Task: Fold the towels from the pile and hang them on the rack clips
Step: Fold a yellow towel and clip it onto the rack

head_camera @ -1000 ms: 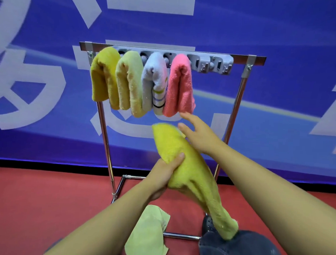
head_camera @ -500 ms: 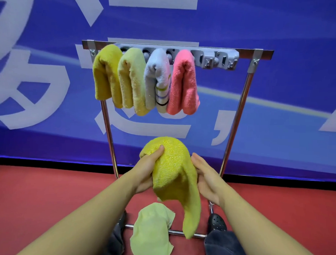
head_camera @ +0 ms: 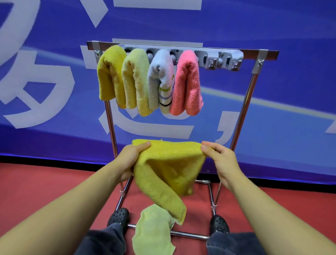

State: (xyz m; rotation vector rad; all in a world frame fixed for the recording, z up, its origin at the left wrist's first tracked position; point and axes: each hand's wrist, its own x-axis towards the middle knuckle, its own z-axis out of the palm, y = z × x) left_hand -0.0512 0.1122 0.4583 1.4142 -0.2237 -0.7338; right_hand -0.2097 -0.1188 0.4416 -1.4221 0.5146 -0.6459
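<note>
I hold a bright yellow towel [head_camera: 167, 171] spread between both hands in front of the rack. My left hand [head_camera: 130, 160] pinches its left top corner and my right hand [head_camera: 222, 163] pinches its right top corner; the rest droops down to the left. Above, the metal rack [head_camera: 243, 114] carries a grey clip strip [head_camera: 221, 59]. Clipped to it hang a mustard towel [head_camera: 108, 75], a pale yellow towel [head_camera: 136, 82], a white striped towel [head_camera: 162, 81] and a pink towel [head_camera: 187, 84]. The strip's right clips are bare. A light green towel [head_camera: 153, 235] lies on the floor below.
The rack's base bars [head_camera: 188, 235] lie on the red floor [head_camera: 37, 189], with my black shoes [head_camera: 118, 218] and dark trouser legs just behind them. A blue banner wall [head_camera: 298, 93] stands close behind the rack.
The bunched yellow towel has been pulled out wide between my hands, which moved apart to its top corners. The view has come closer to the rack.
</note>
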